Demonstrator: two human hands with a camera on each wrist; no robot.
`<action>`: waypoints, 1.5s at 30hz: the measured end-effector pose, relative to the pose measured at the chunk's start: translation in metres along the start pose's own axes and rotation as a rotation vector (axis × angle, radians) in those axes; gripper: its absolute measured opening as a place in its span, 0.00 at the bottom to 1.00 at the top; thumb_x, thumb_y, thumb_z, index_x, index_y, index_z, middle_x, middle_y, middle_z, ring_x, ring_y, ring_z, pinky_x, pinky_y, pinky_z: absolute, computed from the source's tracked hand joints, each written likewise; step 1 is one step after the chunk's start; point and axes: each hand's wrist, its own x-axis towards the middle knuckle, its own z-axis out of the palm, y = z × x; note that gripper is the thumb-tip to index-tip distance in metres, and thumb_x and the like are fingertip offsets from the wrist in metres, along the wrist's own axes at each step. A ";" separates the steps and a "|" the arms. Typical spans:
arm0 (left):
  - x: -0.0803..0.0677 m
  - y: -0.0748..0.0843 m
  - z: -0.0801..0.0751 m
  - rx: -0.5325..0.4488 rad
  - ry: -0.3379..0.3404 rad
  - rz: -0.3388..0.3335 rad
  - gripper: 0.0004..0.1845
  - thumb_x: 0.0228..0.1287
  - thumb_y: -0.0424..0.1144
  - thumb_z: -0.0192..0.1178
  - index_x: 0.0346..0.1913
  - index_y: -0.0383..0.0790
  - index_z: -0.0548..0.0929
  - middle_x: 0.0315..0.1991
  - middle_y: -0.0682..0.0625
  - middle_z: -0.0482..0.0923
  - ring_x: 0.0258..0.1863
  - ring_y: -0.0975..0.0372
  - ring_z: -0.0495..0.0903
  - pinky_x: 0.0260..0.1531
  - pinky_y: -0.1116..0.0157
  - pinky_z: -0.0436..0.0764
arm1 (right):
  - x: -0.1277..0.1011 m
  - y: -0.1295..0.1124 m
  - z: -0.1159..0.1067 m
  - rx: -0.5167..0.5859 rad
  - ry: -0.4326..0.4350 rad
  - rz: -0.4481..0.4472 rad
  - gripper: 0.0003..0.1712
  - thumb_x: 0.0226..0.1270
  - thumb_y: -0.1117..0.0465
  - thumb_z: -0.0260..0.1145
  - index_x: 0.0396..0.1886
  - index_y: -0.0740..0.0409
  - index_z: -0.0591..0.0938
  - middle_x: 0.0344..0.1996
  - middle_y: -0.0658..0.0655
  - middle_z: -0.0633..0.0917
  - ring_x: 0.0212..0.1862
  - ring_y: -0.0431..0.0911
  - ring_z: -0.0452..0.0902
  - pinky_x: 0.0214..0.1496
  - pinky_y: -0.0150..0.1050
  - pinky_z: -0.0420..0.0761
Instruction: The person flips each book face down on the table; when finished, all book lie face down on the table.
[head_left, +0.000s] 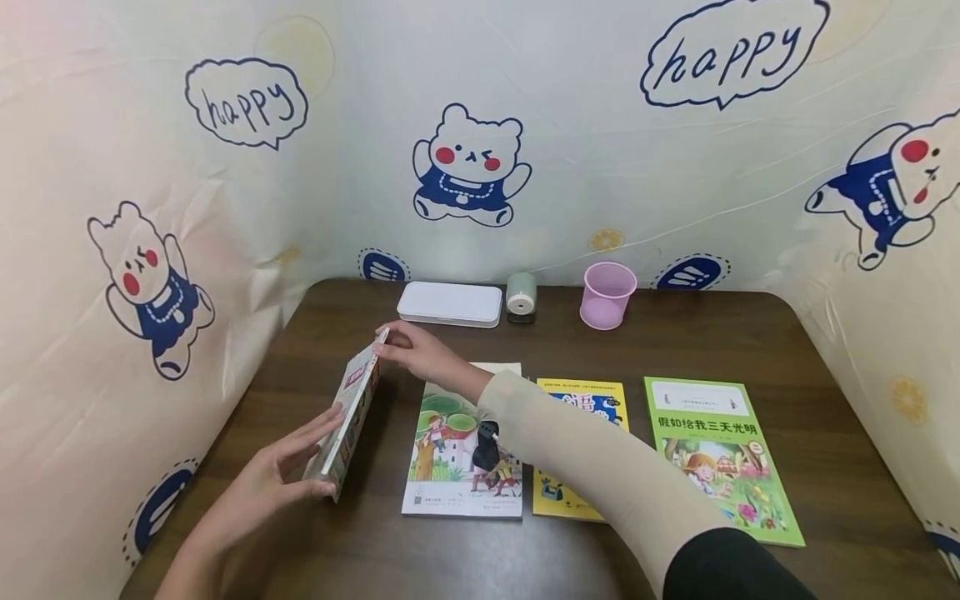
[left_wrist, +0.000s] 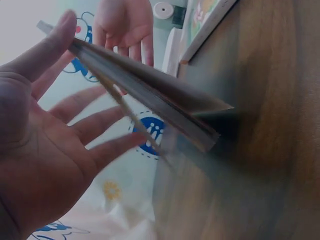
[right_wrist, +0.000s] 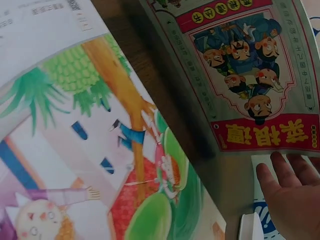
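We've got one book in hand: a thin paperback (head_left: 356, 408) with a pale cover, red panels and a cartoon group of people on the front, up on edge and tilted at the left of the dark brown wooden desk (head_left: 450, 558). Can't tell whether its lower edge touches the surface. Step looks like positioning or turning it with two hands, probably beside the others; our read only. Next move would call for tipping it flat while both grips hold, thumb gathering the loose cover: left wrist view shows covers parted from the page block, so a page could fold under. We'd also watch clearance to the white-bordered picture book (head_left: 450, 467) with green trees, just to its right. Then come the yellow book (head_left: 581, 400) with a blue panel and the bright green book (head_left: 765, 500), lying flat in a row. Pose: left hand (head_left: 268, 479) comes in from the near left, pinching the near end, thumb on one side, fingers spread along the other. Right hand (head_left: 426, 353) reaches across to the far top corner, pinching it between thumb and fingers; wrist view shows fingertips at the cover's edge. The cream sleeve (head_left: 592, 454) on that arm passes over the picture book and the yellow one, partly hiding both from our head view.
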 end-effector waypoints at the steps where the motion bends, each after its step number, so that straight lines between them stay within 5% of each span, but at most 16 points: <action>1: 0.000 -0.001 0.002 0.025 -0.002 -0.013 0.42 0.56 0.30 0.75 0.75 0.44 0.73 0.79 0.39 0.61 0.73 0.81 0.57 0.65 0.83 0.60 | -0.001 0.001 0.000 0.004 -0.014 -0.004 0.24 0.79 0.54 0.63 0.69 0.54 0.75 0.64 0.57 0.81 0.65 0.45 0.78 0.65 0.43 0.80; 6: -0.001 -0.003 0.014 0.087 0.006 -0.062 0.41 0.54 0.37 0.79 0.73 0.52 0.76 0.79 0.41 0.61 0.74 0.82 0.53 0.61 0.89 0.53 | -0.005 0.010 -0.002 -0.004 -0.052 0.010 0.24 0.80 0.53 0.61 0.70 0.52 0.74 0.66 0.57 0.80 0.65 0.46 0.78 0.67 0.47 0.79; 9: -0.001 -0.006 0.020 0.134 0.013 -0.099 0.43 0.53 0.42 0.79 0.74 0.56 0.74 0.80 0.43 0.61 0.77 0.71 0.56 0.62 0.86 0.54 | -0.007 0.015 -0.004 -0.032 -0.059 0.004 0.24 0.80 0.52 0.61 0.70 0.51 0.74 0.66 0.56 0.80 0.67 0.46 0.76 0.66 0.46 0.80; 13: 0.001 -0.011 0.027 0.192 -0.009 -0.163 0.45 0.52 0.48 0.80 0.75 0.61 0.72 0.80 0.45 0.61 0.78 0.46 0.59 0.73 0.54 0.63 | -0.010 0.019 -0.010 -0.102 -0.080 -0.025 0.26 0.80 0.52 0.61 0.71 0.54 0.73 0.68 0.57 0.78 0.70 0.47 0.73 0.67 0.42 0.78; 17: 0.003 -0.017 0.033 0.213 -0.026 -0.195 0.47 0.50 0.50 0.81 0.76 0.60 0.71 0.80 0.40 0.60 0.76 0.35 0.58 0.65 0.28 0.60 | -0.012 0.027 -0.019 -0.182 -0.127 -0.029 0.30 0.77 0.51 0.64 0.73 0.56 0.71 0.69 0.57 0.77 0.72 0.48 0.72 0.70 0.39 0.75; 28: 0.009 -0.022 0.047 0.361 -0.062 -0.264 0.50 0.47 0.60 0.80 0.76 0.56 0.72 0.80 0.40 0.58 0.76 0.29 0.52 0.65 0.25 0.59 | -0.014 0.040 -0.033 -0.516 -0.162 -0.023 0.42 0.65 0.41 0.74 0.74 0.49 0.72 0.64 0.49 0.81 0.65 0.43 0.76 0.68 0.43 0.75; 45: 0.014 -0.029 0.053 0.528 -0.078 -0.278 0.48 0.49 0.62 0.78 0.74 0.50 0.75 0.78 0.37 0.61 0.75 0.28 0.54 0.61 0.20 0.53 | -0.007 0.054 -0.029 -0.656 -0.117 0.022 0.36 0.63 0.41 0.76 0.68 0.47 0.79 0.61 0.48 0.82 0.62 0.43 0.75 0.68 0.41 0.74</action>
